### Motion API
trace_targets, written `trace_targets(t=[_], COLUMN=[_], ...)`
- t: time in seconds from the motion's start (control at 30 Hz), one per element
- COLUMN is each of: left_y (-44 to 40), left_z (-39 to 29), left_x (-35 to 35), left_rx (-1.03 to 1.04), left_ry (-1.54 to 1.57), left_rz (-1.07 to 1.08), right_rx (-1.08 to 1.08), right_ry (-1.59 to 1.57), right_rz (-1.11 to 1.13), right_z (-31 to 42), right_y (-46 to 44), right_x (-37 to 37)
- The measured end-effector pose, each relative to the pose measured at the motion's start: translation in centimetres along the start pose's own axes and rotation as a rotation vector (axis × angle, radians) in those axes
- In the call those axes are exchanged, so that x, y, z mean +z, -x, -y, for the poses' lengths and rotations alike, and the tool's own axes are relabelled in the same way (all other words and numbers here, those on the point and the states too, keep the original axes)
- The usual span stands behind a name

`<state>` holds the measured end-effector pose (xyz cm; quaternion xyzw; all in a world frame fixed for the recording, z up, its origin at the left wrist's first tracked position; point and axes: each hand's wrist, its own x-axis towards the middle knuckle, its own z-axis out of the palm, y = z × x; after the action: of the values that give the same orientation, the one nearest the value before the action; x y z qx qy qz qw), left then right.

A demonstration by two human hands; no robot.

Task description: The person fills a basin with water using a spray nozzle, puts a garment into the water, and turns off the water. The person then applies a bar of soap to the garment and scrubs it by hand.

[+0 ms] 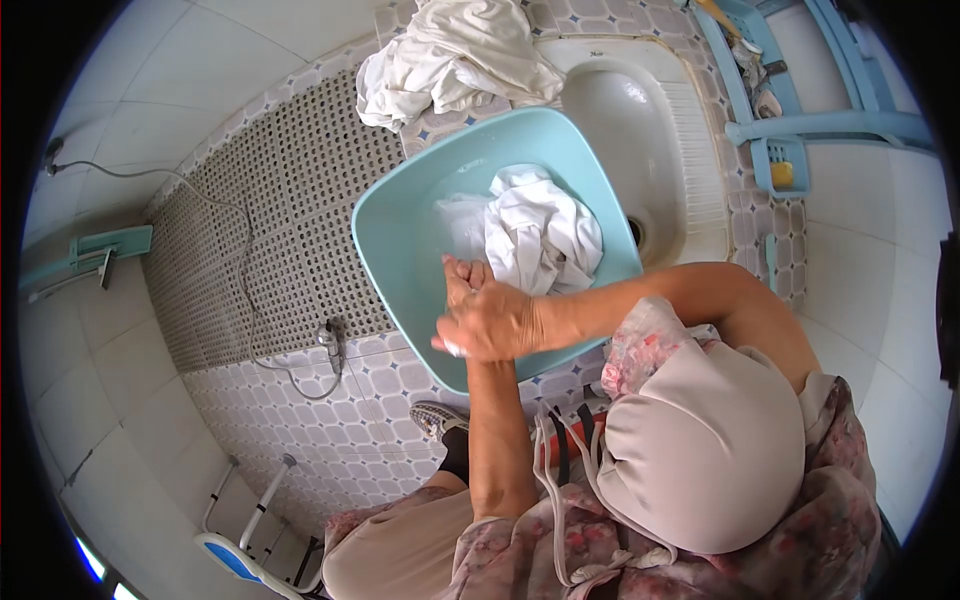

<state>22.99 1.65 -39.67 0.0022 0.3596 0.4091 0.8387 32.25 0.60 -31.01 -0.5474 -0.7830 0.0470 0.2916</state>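
My right hand (492, 322) reaches across from the right and is wrapped round my left wrist, over the near side of a light blue basin (400, 215). A small white patch, foam or something else I cannot make out, shows by its fingers. My left hand (466, 276) extends beyond it into the basin; its visible fingers are stretched out and it holds nothing that I can see. Much of its back is covered by my right hand. Wet white cloth (545, 235) lies bunched in the basin, just past my hands, with a little water beside it.
More white cloth (455, 65) is heaped behind the basin. A squat toilet (625, 120) is at the right, near a blue rack (830, 125) with a yellow soap (781, 174). A shower head (329, 338) with a hose lies left on the tiles. A perforated mat (290, 210) covers the floor.
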Motion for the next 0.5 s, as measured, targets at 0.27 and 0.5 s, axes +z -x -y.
trace_targets(t=[0.27,0.5], left_y=[2.2,2.7], left_z=[-2.1,-2.1], left_x=[6.0,3.6], left_rx=[0.038,-0.145], left_ry=[-0.104,-0.399], left_rz=[-0.272,-0.158], right_rx=[0.668,0.945], right_ry=[-0.483,-1.132], right_rz=[0.207,0.366], right_z=[-12.5,-14.5], right_y=[-1.3,-1.2], right_x=[2.2,-1.0])
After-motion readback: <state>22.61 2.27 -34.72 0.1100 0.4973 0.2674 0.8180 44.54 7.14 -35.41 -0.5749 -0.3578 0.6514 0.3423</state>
